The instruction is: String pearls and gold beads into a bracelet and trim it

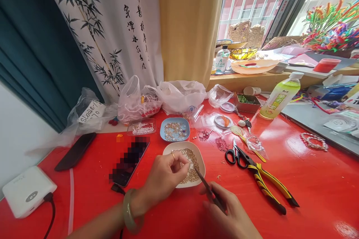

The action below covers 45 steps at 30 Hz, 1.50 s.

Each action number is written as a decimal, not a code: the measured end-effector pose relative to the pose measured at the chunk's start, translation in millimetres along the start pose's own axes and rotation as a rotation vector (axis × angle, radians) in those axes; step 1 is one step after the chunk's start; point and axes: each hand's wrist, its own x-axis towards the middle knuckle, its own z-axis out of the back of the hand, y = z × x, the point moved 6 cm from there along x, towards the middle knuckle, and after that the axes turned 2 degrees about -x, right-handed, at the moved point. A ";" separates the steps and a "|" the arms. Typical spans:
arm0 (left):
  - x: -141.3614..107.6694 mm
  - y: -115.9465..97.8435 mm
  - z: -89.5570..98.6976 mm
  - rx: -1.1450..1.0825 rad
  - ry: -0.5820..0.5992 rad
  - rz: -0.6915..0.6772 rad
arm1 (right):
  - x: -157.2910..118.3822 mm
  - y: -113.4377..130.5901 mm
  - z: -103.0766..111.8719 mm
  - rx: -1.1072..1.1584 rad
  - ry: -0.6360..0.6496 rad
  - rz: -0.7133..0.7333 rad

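My left hand (168, 171), with a ring and a pale green bangle (129, 209), hovers over a cream dish (200, 177) of small gold beads (193, 158). Its thumb and index finger pinch together on something too small to make out. My right hand (228, 207) is closed round a dark slim pointed tool (206, 185), tweezers or narrow pliers, I cannot tell which. The tool's tip points at my left fingertips, over the dish's right side. Behind stands a blue dish (162, 134) with mixed beads, beside a clear tray (141, 127) of white beads.
Scissors (231, 156) and yellow-black pliers (267, 186) lie right. A phone (131, 160), a black case (75, 151) and a white power box (29, 192) are left. Plastic bags (181, 95) line the back. A drink bottle (282, 97) and a bead bracelet (313, 142) stand farther right.
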 end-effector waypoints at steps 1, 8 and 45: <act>-0.4 -0.3 -0.2 0.001 0.000 -0.001 | 0.1 0.1 0.0 0.012 0.002 -0.006; -2.9 -1.4 -1.7 0.002 0.012 -0.005 | 0.4 0.6 -2.8 0.064 0.024 -0.064; -3.0 -2.7 -1.8 0.047 0.018 -0.017 | 2.6 0.6 -6.7 0.111 0.055 -0.069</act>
